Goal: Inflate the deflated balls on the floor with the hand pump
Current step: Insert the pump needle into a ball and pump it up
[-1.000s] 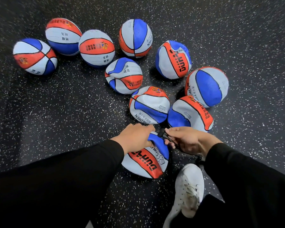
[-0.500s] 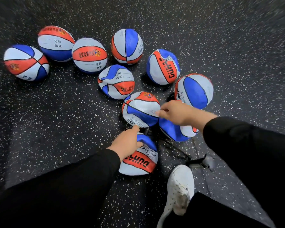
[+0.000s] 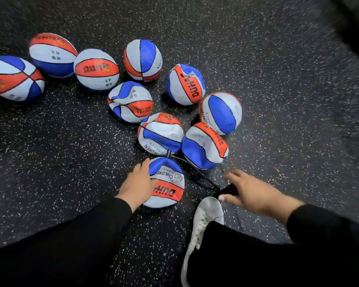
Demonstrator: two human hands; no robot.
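Observation:
Several red, white and blue balls lie on the dark speckled floor, many of them dented and soft. The nearest ball (image 3: 168,183) is in front of me, and my left hand (image 3: 138,183) holds its left side with the fingers curved round it. A thin black hose (image 3: 197,172) runs from the top of this ball, where its nozzle (image 3: 168,152) sits, down to the black pump (image 3: 226,190). My right hand (image 3: 251,191) hovers over the pump with fingers and thumb spread, and I cannot see it grip. Most of the pump is hidden.
My white shoe (image 3: 205,220) stands just below the pump, and my black trouser leg is beside it. Two crumpled balls (image 3: 160,133) (image 3: 203,146) lie right behind the near ball. Rounder balls (image 3: 95,69) sit farther back left. Bare floor (image 3: 298,121) extends to the right.
My right hand has come back from the crumpled balls and moved down to the pump by my shoe. My left hand stays on the near ball. The camera has shifted.

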